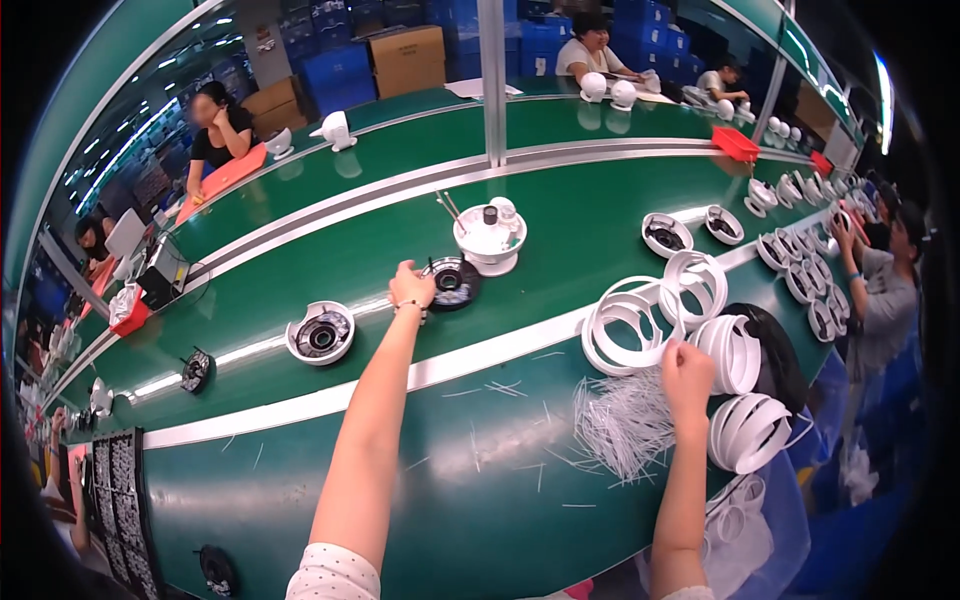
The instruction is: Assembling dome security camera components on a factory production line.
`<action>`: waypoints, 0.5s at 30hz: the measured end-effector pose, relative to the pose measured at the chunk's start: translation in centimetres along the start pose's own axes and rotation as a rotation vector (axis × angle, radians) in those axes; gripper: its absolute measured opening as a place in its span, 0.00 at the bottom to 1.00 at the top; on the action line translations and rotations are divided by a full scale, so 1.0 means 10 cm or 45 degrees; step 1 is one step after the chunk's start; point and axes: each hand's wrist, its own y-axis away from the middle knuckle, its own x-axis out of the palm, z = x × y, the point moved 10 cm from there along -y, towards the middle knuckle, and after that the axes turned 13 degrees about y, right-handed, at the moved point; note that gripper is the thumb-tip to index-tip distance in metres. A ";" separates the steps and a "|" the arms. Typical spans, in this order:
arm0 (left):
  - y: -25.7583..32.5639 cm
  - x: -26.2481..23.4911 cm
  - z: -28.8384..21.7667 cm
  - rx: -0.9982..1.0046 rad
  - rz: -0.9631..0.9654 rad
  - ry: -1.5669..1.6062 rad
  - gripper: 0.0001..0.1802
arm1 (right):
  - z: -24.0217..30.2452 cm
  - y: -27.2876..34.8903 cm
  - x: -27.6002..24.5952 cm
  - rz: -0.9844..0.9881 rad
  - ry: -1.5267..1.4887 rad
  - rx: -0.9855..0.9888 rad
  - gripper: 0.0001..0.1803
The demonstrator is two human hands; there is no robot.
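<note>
My left hand point(412, 288) is stretched out over the green conveyor, its fingers closed on the left edge of a black round module point(455, 290) with a ring in its middle. Just beyond stands a white dome-shaped housing point(488, 250) with a black cylinder and thin rods sticking up from it. My right hand point(688, 382) is closed at the near edge of a white plastic ring point(598, 345), fingertips pinched on its rim. Beside that hand lies a loose heap of thin white strips point(622, 425).
More white rings point(748, 432) are stacked at right by a black bag point(765, 345). White housings with black insides point(320, 333) sit along the conveyor. A black tray point(120, 500) stands at left. Co-workers sit across the line; another person point(885, 270) works at far right.
</note>
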 end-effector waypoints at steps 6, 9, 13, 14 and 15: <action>0.51 -0.36 0.04 -0.255 0.132 0.870 0.31 | 1.33 0.45 -0.14 0.503 -0.357 -0.625 0.14; 1.00 -0.80 0.00 -0.212 0.280 1.227 0.23 | 1.95 1.05 -0.01 0.806 -0.386 -1.027 0.14; 1.70 -1.42 0.13 -0.222 0.313 1.496 0.23 | 2.29 1.84 0.38 1.222 -0.061 -1.276 0.16; 1.85 -1.56 0.19 -0.222 0.288 1.542 0.24 | 2.35 1.94 0.43 1.241 -0.066 -1.297 0.16; 1.97 -1.69 0.26 -0.227 0.289 1.576 0.24 | 2.37 2.07 0.52 1.299 0.040 -1.313 0.16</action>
